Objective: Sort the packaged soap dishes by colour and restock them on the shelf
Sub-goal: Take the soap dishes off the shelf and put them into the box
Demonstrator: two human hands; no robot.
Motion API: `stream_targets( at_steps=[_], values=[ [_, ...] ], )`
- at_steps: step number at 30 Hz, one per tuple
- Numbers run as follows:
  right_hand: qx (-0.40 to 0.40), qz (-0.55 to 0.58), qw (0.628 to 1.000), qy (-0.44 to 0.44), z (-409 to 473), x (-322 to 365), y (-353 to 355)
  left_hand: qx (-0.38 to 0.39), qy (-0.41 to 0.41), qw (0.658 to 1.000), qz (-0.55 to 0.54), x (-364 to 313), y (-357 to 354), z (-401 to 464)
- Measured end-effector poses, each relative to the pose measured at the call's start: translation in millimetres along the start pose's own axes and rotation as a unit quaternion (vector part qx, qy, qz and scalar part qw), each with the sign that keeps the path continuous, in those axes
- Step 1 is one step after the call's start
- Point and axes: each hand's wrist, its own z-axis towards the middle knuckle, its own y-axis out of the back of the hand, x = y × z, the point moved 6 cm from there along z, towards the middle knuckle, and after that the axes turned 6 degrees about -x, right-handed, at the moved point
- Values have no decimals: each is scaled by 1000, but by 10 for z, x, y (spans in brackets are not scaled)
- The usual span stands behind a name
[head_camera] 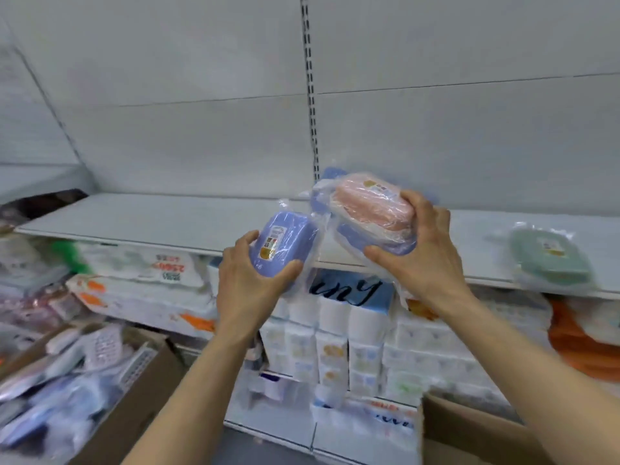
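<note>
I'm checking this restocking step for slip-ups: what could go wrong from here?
1. The right hand grips a stack, a pink soap dish on top of blue ones; the slick wrap could let one slide off.
2. Shelving that stack whole would mix colours.
3. The green soap dishes overhang the shelf edge and may fall if bumped.

A shop: slotted retail shelf (201, 216) above stacked tissue packs (335, 330)
</note>
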Motion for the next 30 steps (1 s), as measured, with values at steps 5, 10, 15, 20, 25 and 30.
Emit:
stream_targets(
  at_steps=[5, 10, 15, 20, 25, 30],
  values=[
    [49, 27, 998, 3, -471, 786, -1157, -27, 48, 998, 24, 1056, 1061, 198],
    [117, 32, 993, -2, -872, 1342, -2154, -4, 84, 994, 77, 1903, 1833, 266],
    [182, 36, 983, 4, -1057, 1757, -3036, 5, 138, 986, 97, 2656, 2228, 384],
    [234, 35, 971, 16, -1107, 1978, -3872, 2, 203, 976, 78, 3360, 2382, 557],
    [292, 44, 955, 15, -1057, 2213, -4857, -5, 262, 962, 79, 4094, 2565, 954],
    [362, 44, 931, -7, -1041, 2454, -5869, -23, 318, 943, 99, 4830, 2799, 1377]
  ],
)
